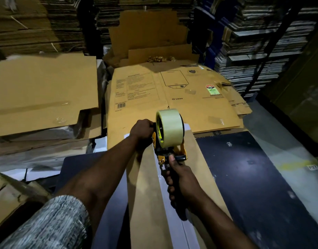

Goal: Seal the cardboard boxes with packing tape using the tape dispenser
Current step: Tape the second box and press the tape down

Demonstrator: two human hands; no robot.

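One tape dispenser [169,141] is seen, yellow and black, carrying one roll of clear packing tape [169,127], held over a cardboard box [149,186] whose two brown flaps meet along a seam running from near to far. The right hand [181,178] is clamped round the black handle, fingers curled, thumb laid forward toward the cutter end. The left hand [142,131] is curled against the left side of the roll; whether the roll itself or the frame beside it is gripped cannot be told.

The dispenser stands at the far end of the flaps, with the seam's long axis stretching back toward the person. It is judged that the coming stroke would be drawn nearward along that seam, led by the right hand on the handle; the left hand, farther out, would steady the start.

Beyond the box one printed flattened carton [172,97] lies on a stack, and a plain flattened sheet [43,92] lies to the far left. One box is being worked.
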